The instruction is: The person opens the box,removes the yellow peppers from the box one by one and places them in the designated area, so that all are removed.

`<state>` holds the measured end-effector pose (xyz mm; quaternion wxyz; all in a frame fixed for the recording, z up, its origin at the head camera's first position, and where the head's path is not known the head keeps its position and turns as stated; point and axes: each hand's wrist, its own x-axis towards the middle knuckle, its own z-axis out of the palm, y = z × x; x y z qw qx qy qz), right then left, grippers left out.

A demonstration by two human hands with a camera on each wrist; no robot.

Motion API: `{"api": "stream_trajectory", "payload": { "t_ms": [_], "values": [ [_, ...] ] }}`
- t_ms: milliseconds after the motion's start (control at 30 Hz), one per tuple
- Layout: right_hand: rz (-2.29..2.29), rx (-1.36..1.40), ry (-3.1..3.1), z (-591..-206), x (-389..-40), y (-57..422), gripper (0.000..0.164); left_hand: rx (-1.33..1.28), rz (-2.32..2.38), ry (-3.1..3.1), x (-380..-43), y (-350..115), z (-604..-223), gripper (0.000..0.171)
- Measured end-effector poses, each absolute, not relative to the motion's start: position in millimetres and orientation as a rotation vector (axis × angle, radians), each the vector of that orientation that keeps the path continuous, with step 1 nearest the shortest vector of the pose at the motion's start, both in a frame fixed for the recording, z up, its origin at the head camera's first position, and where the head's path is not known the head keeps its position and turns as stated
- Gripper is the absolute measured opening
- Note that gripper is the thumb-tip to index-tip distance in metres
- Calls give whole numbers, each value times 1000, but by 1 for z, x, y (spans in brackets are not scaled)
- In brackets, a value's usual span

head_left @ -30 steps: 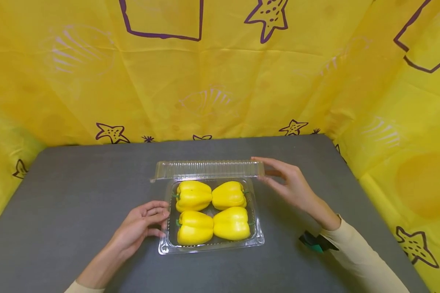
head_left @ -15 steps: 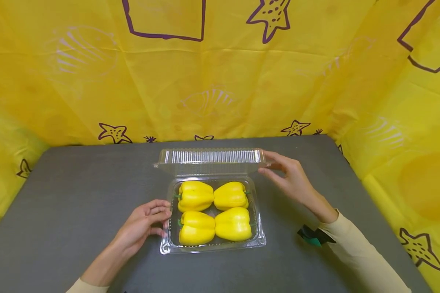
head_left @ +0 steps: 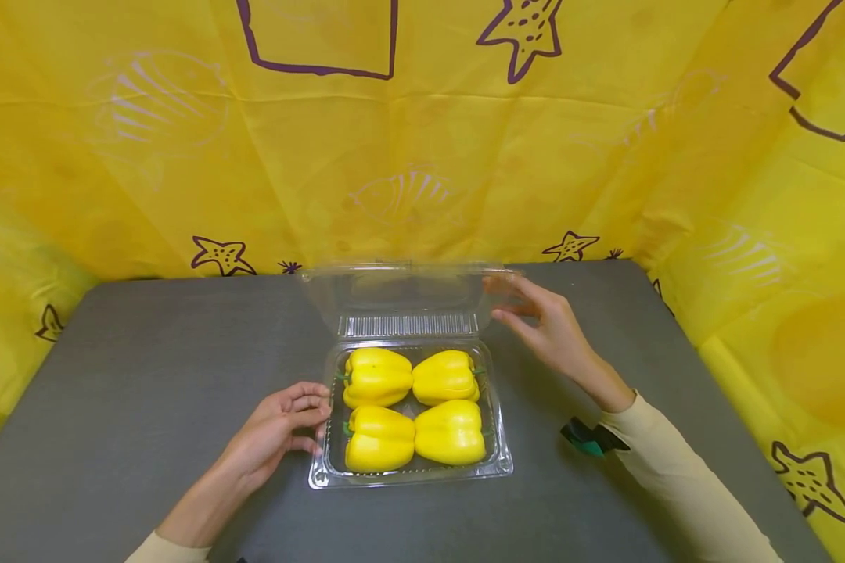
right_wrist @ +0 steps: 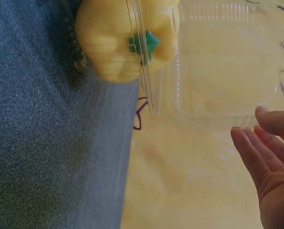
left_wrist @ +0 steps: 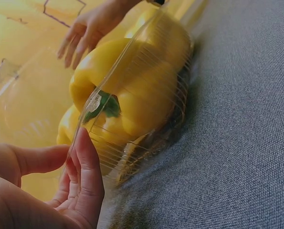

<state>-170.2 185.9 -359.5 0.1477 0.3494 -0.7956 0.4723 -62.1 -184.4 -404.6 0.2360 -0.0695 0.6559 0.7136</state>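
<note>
A clear plastic clamshell container (head_left: 410,477) lies on the grey table, with several yellow bell peppers (head_left: 449,432) side by side in its base. Its hinged clear lid (head_left: 408,324) stands raised at the far side, blurred along its upper edge. My left hand (head_left: 278,430) pinches the base's left rim between thumb and fingers, plain in the left wrist view beside a pepper with a green stem (left_wrist: 108,106). At the lid's right edge is my right hand (head_left: 545,328); thumb and fingertips hold that edge, as the right wrist view (right_wrist: 275,157) shows.
The grey table (head_left: 183,352) reaches back to a yellow cloth backdrop (head_left: 289,156) with starfish and fish drawings, which also closes in the right side. A dark and green strap (head_left: 591,439) hangs by the right sleeve.
My right hand has swung the lid up and back, from low over the far peppers to upright, and has risen a little with it. The left hand keeps its grip on the rim.
</note>
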Motion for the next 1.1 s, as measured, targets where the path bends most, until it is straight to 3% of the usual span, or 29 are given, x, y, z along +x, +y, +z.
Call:
{"api": "stream_trajectory", "payload": {
  "t_ms": [533, 1100],
  "values": [
    [1371, 833, -2398, -364, -184, 174, 51, -204, 1962, 1825, -64, -183, -404, 51],
    [1459, 793, -2475, -367, -199, 170, 54, -153, 1975, 1813, -64, -183, -405, 52]
  ]
}}
